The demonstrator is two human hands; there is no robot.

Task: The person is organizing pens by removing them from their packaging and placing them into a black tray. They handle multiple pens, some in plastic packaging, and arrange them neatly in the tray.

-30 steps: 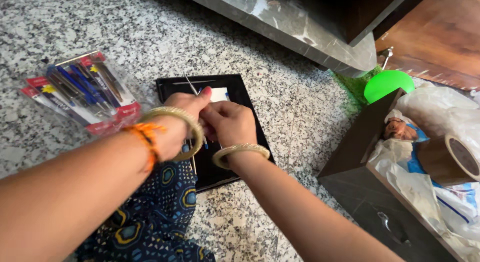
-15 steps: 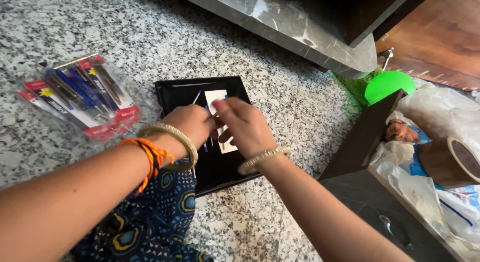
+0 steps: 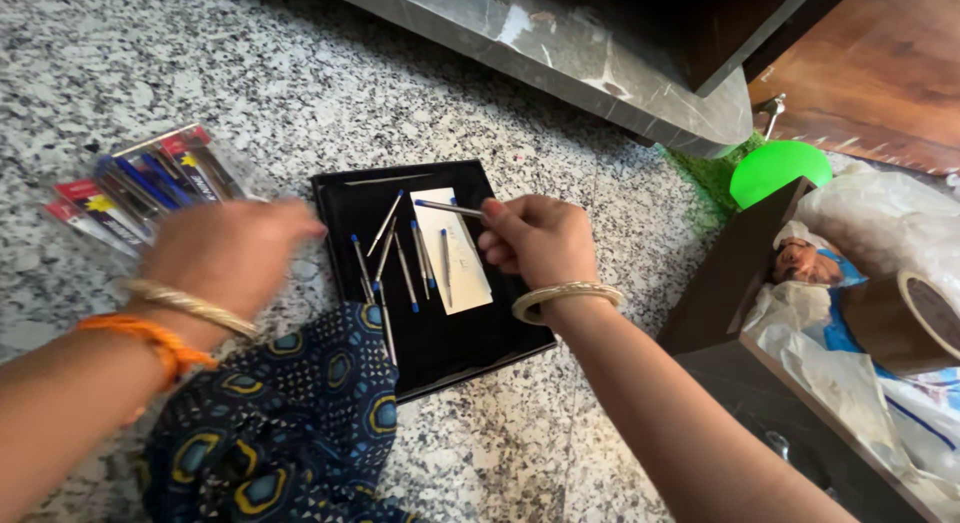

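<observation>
- Head view: hands have split since a second ago. Right hand (image 3: 540, 241) grip pinches one pen refill (image 3: 450, 208), now lifted over the black tray (image 3: 455, 348) at frame centre.
- Left hand (image 3: 225, 253) has swung left toward the pen packs (image 3: 140, 188); blurred, cannot tell its grip.
- Other refills (image 3: 405, 268) lie loose on the tray and a white card (image 3: 462, 263).
- Speckled granite floor (image 3: 560, 113); green ball (image 3: 780, 168), tape roll (image 3: 905, 323) at right.

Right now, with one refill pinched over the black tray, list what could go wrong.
1. The right hand pinches the refill by one end only; it might slip and fall among the loose refills.
2. The left hand, blurred, is beside the pen packs and might knock them.
3. The patterned cloth overlaps the black tray; a shift could scatter refills.
</observation>
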